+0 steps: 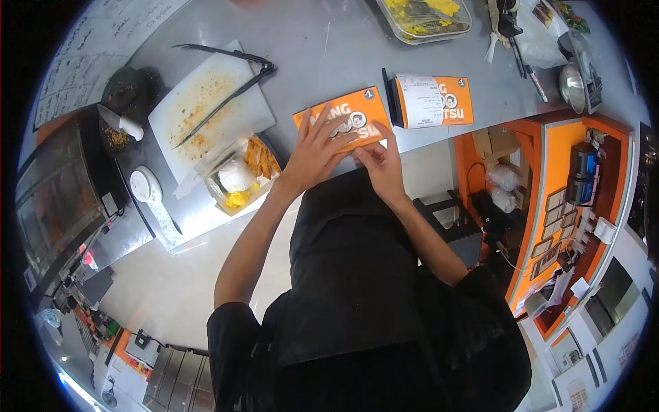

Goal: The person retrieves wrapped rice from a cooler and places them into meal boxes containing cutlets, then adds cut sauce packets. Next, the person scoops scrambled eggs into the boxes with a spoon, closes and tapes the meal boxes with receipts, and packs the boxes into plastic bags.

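An orange takeaway box (pixel 366 110) with white lettering rests at the counter's front edge, its lid down. My left hand (pixel 317 147) lies across the lid with its fingers spread, the thumb towards the front edge. At the box's front right corner, my right hand (pixel 382 168) pinches the edge between thumb and fingers. To the right, a second orange box (pixel 456 89) has a printed receipt (pixel 420 101) on top. An open box (pixel 255 198) to the left holds white rice (pixel 236 176), breaded pieces (pixel 261 159) and yellow food (pixel 237 199).
Black tongs (pixel 223 103) lie over a crumb-covered white cutting board (pixel 171 110). Further left are a knife (pixel 129 128) and a white round-headed tool (pixel 144 185). A clear tray (pixel 425 34) with yellow food stands at the back. Orange shelving (pixel 542 206) is on the right.
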`<state>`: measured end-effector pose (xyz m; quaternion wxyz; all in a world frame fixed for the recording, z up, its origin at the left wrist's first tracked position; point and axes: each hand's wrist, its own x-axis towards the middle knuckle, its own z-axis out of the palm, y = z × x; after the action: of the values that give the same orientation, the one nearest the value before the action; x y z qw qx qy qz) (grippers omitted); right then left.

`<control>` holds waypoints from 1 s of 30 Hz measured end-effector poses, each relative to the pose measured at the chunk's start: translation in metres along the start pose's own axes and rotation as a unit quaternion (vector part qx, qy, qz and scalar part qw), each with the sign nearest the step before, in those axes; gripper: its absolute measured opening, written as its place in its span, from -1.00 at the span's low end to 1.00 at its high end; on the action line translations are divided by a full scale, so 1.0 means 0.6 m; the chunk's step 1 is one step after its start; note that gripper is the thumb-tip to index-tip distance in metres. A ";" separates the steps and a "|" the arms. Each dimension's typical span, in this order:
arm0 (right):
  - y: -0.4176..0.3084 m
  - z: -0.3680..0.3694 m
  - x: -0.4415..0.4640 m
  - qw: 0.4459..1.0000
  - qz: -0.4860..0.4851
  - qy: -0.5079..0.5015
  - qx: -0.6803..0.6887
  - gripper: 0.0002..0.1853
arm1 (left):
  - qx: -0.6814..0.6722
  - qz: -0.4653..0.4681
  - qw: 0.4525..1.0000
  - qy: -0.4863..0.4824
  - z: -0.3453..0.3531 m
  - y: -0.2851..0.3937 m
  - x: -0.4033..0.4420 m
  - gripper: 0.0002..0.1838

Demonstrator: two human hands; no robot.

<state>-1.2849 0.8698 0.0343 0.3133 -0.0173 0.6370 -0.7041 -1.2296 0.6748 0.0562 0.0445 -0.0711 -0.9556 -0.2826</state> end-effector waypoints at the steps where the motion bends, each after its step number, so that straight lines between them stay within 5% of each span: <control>1: -0.005 0.000 -0.002 0.999 0.011 -0.012 -0.033 -0.28 | 0.009 0.010 1.000 -0.001 0.000 -0.001 -0.003 -0.56; 16: 0.031 0.002 0.008 0.991 -0.073 0.023 -0.108 -0.22 | 0.108 0.082 0.987 0.090 0.048 -0.024 -0.028 -0.59; 19: 0.005 0.016 -0.007 0.976 -0.097 0.030 -0.191 -0.29 | 0.158 0.026 0.987 0.027 0.021 0.013 -0.024 -0.61; 22: -0.028 -0.019 -0.025 0.937 -0.146 0.034 -0.316 -0.56 | 0.020 -0.037 0.995 0.092 -0.037 0.070 -0.045 -0.60; 25: -0.104 0.027 -0.014 0.926 -0.193 0.023 -0.324 -0.76 | 0.006 -0.079 0.952 0.294 -0.140 0.062 -0.139 -0.48; 26: -0.132 0.056 -0.023 0.927 -0.207 0.020 -0.311 -0.81 | 0.032 -0.173 0.916 0.360 -0.172 0.059 -0.180 -0.46; 28: -0.155 0.118 0.001 0.920 -0.238 -0.065 -0.306 -0.64 | 0.148 -0.255 0.853 0.430 -0.219 -0.007 -0.258 -0.47; 30: -0.171 0.196 0.043 0.863 -0.353 -0.136 -0.334 -0.55 | 0.080 -0.330 0.842 0.420 -0.249 -0.069 -0.323 -0.40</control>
<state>-1.2989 0.7531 0.1401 0.1029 -0.4401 0.7364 -0.5034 -1.0382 0.5376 0.1346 0.3511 0.3773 -0.8318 -0.2061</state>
